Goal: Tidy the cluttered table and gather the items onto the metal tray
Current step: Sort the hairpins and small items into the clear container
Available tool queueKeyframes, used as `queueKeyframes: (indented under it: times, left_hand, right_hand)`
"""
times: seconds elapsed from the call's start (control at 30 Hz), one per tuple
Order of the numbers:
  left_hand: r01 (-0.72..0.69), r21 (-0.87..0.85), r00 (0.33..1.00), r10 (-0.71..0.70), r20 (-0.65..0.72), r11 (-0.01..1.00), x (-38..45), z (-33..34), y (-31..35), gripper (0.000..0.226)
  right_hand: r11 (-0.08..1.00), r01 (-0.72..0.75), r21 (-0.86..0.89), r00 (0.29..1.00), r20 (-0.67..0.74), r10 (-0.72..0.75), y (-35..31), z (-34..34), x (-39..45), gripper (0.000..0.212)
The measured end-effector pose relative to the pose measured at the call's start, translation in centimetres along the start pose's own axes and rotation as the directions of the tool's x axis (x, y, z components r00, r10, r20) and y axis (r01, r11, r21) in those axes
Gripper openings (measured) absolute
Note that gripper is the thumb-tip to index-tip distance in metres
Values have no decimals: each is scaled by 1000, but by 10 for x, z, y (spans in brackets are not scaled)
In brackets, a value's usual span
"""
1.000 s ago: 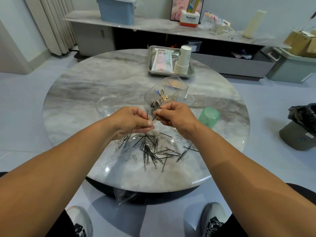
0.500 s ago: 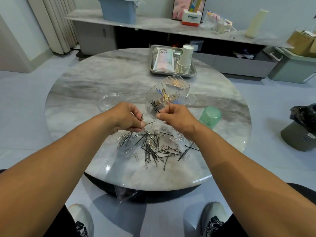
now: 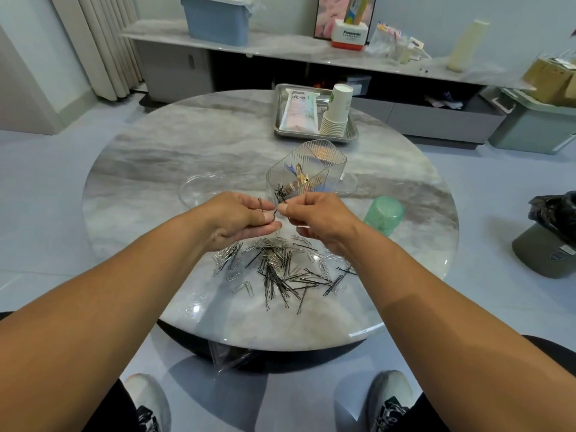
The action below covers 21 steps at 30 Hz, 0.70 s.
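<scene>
Left hand point(image 3: 240, 219) and right hand point(image 3: 314, 218) both pinch thin black hairpin point(image 3: 274, 203) before clear ribbed plastic organiser point(image 3: 307, 176), likely sorting. Rectangular metal tray point(image 3: 353, 132) sits beyond organiser.

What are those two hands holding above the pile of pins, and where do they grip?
A thin black hairpin: the left hand pinches one end between thumb and fingers, and the right hand pinches the other. Exactly which part each grips is too small to tell.
</scene>
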<state>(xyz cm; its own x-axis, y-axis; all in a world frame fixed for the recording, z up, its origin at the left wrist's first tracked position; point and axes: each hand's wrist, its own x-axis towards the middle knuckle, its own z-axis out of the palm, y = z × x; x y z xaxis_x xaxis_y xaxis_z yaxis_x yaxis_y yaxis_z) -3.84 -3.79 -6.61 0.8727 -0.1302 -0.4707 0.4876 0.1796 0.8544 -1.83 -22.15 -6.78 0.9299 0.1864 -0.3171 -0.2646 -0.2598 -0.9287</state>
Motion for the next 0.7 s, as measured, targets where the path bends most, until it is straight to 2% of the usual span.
queueKeyframes:
  times: [0.1, 0.2, 0.27, 0.33, 0.4, 0.43, 0.5, 0.6, 0.7]
  left_hand:
    - [-56, 66, 998, 55, 17, 996, 0, 11, -5, 24]
    - [-78, 92, 996, 74, 45, 993, -3, 17, -5, 21]
    - [-51, -32, 995, 53, 84, 998, -6, 18, -1, 21]
    - [20, -206, 985, 15, 169, 978, -8, 18, 4, 27]
    - [97, -337, 969, -11, 247, 936, -10, 18, 9, 33]
    - [104, -370, 972, -15, 235, 923, -11, 18, 10, 36]
    - [84, -369, 991, -40, 126, 926, -9, 20, 8, 43]
    - [127, -404, 987, -156, -39, 906, -8, 12, 1, 32]
    - [179, -257, 957, -229, -178, 950, -7, -3, 3, 25]
  right_hand:
    - [997, -45, 56, 999, -8, 46, -3, 9, -1, 16]
    - [993, 6, 118, 999, -37, -2, -9, 16, -4, 12]
    - [995, 99, -9, 988, -116, -99, -14, 16, -4, 12]
    - [949, 177, -261, 959, -172, -226, -17, 17, -3, 9]
    - [876, 238, -419, 934, -148, -324, -21, 22, -3, 8]
    - [850, 258, -458, 931, -116, -345, -23, 24, -5, 8]
    - [828, 277, -488, 945, -16, -326, -27, 28, -6, 12]
    - [874, 259, -412, 964, 55, -260, -30, 22, -4, 15]
    - [808, 237, -539, 970, 86, -228, -23, 7, 0, 14]
